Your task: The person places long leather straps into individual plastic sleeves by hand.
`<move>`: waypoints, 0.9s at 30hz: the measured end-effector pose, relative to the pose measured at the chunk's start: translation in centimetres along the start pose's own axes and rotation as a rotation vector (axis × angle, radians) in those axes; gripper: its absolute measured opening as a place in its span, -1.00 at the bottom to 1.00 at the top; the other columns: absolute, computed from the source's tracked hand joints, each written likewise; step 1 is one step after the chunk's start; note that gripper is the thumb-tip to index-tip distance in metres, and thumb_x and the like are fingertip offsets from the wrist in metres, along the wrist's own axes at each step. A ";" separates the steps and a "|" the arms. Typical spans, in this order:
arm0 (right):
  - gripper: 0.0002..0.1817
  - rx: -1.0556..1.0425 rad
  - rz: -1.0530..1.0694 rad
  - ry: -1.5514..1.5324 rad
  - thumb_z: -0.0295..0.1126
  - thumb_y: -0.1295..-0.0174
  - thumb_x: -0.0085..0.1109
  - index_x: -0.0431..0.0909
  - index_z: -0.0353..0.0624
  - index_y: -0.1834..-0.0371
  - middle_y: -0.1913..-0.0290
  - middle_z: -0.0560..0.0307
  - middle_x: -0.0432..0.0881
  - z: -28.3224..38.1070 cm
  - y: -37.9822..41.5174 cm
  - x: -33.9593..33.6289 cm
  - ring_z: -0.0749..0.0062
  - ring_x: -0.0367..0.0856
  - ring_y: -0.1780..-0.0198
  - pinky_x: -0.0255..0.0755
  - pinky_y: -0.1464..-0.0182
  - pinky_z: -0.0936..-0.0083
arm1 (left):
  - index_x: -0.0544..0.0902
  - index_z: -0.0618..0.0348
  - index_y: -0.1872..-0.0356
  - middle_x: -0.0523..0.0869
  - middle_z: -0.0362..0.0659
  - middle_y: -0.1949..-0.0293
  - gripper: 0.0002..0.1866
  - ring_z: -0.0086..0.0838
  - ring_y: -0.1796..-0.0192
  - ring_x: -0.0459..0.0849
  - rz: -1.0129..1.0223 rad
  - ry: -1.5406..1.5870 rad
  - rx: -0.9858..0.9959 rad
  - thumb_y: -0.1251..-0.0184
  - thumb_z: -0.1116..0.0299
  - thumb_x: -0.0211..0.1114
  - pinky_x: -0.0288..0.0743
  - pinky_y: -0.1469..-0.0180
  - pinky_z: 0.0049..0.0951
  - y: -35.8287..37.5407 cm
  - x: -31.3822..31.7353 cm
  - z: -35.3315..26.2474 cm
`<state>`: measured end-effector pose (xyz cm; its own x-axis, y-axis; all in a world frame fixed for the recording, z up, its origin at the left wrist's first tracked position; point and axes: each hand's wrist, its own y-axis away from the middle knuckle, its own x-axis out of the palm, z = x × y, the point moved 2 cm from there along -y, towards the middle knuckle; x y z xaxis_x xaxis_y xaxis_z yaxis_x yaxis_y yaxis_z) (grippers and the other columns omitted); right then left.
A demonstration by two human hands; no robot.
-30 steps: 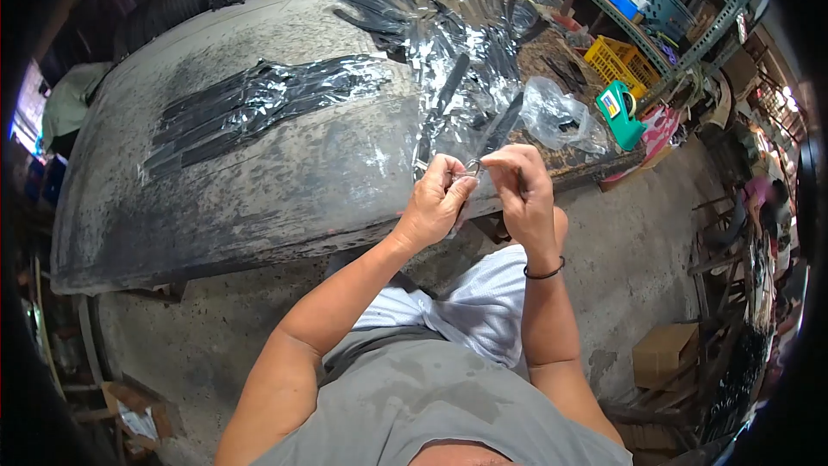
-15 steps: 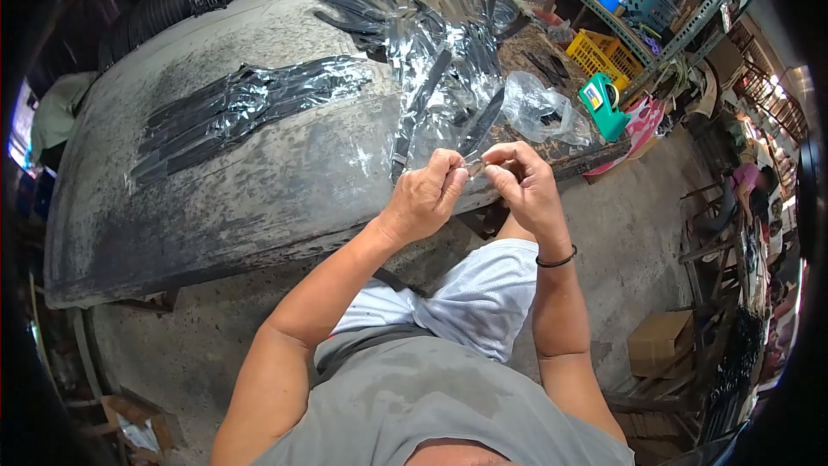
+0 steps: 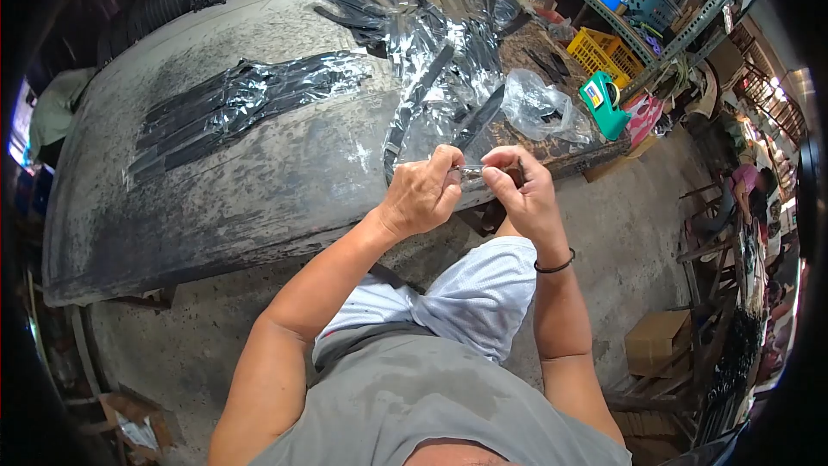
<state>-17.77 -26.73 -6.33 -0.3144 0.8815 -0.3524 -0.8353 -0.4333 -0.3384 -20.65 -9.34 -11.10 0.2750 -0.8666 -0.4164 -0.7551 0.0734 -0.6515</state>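
Note:
My left hand (image 3: pixel 423 191) and my right hand (image 3: pixel 523 188) are raised at the table's front edge, close together. Between their fingertips a thin piece of clear plastic (image 3: pixel 471 170) is pinched and stretched. Its full shape is hidden by my fingers. Just beyond the hands lie long black strips (image 3: pixel 477 121) in shiny clear plastic, heaped toward the back. A flatter row of wrapped black strips (image 3: pixel 246 103) rests to the left.
The worn table (image 3: pixel 233 216) carries a crumpled clear bag (image 3: pixel 530 103) and a green tape dispenser (image 3: pixel 605 106). Beyond its right end are a yellow basket (image 3: pixel 604 53) and metal shelving. A cardboard box (image 3: pixel 659 343) sits on the floor at right. Another person (image 3: pixel 743 185) is farther right.
My fingertips have moved slightly apart, and the clear plastic now shows stretched between them. My right fingers have shifted a little. The things on the table look nearly unchanged.

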 end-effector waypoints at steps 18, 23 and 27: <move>-0.91 -0.069 -0.227 -0.174 -0.51 -0.35 0.05 0.50 -0.23 0.13 0.35 0.37 0.47 -2.7 -0.4 2.2 0.79 0.36 0.38 0.30 0.32 0.77 | 0.52 0.23 -0.05 0.66 -0.07 0.38 -0.73 -0.50 0.43 0.63 -0.065 0.199 -0.020 -0.35 0.50 0.11 0.50 0.34 -0.48 -1.0 0.5 -0.7; -0.88 0.009 -0.077 -0.067 -0.43 -0.30 0.19 0.57 -0.25 0.21 0.32 0.32 0.52 -1.4 -0.8 0.8 0.74 0.42 0.34 0.35 0.28 0.72 | 0.52 0.24 0.06 0.62 -0.09 0.49 -0.81 -0.43 0.51 0.63 -0.081 0.131 -0.011 -0.33 0.49 0.13 0.49 0.41 -0.46 -0.8 1.1 -0.2; -0.88 -0.005 -0.016 -0.028 -0.42 -0.31 0.17 0.56 -0.26 0.25 0.37 0.32 0.53 -1.0 -1.1 0.4 0.73 0.43 0.34 0.36 0.27 0.72 | 0.53 0.25 0.15 0.62 -0.08 0.49 -0.86 -0.39 0.52 0.64 -0.044 0.095 0.003 -0.32 0.46 0.18 0.48 0.43 -0.43 -1.1 1.0 -0.4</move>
<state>-16.60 -26.06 -6.98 -0.3133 0.8932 -0.3225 -0.8384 -0.4196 -0.3479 -19.82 -10.53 -10.57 0.2505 -0.9118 -0.3253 -0.7418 0.0351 -0.6697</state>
